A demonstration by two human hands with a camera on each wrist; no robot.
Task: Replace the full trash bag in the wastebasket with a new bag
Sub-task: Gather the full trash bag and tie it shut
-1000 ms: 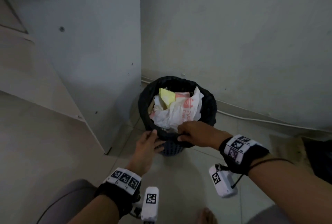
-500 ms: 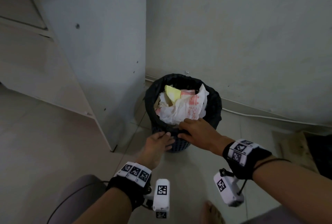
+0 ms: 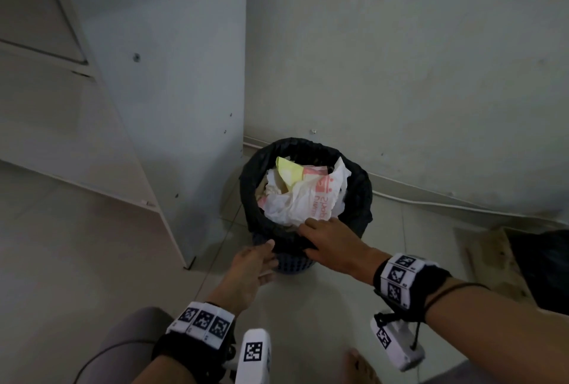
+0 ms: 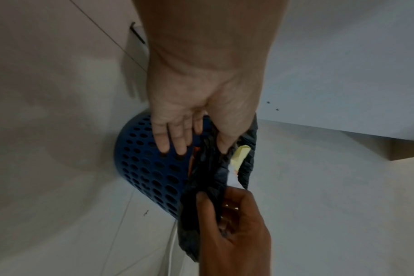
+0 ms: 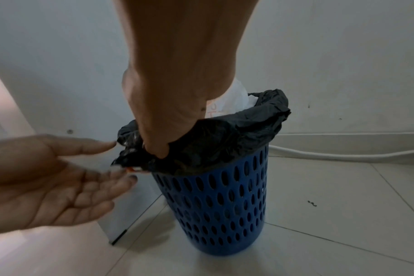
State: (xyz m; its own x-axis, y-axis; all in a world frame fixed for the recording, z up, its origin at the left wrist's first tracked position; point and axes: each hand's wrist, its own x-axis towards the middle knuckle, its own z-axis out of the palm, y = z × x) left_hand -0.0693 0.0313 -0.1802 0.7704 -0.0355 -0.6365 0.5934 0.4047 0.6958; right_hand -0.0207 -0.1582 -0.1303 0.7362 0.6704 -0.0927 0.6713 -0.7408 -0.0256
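Observation:
A blue perforated wastebasket [image 3: 295, 264] [image 5: 221, 205] [image 4: 144, 168] stands on the tile floor in a corner. A black trash bag [image 3: 358, 198] [image 5: 227, 138] [image 4: 208, 188] lines it, folded over the rim. Crumpled white plastic and yellow paper trash [image 3: 303, 198] fills it to the top. My right hand [image 3: 326, 243] [image 5: 157, 143] [image 4: 232, 224] grips the bag's folded edge at the near rim. My left hand [image 3: 255, 265] [image 4: 177, 138] [image 5: 66, 179] is beside it with straight fingers against the basket's left side, its thumb at the bag's edge.
A white cabinet side panel [image 3: 172, 100] stands close on the basket's left, the wall right behind it. A white cable [image 3: 462, 209] runs along the wall base. A dark object [image 3: 545, 263] and cardboard [image 3: 489, 257] lie at the right. My bare foot [image 3: 360, 366] is near.
My right hand keeps its hold on the bag's near rim. My left hand has slid a little lower, from the rim onto the basket's side. My head view has shifted.

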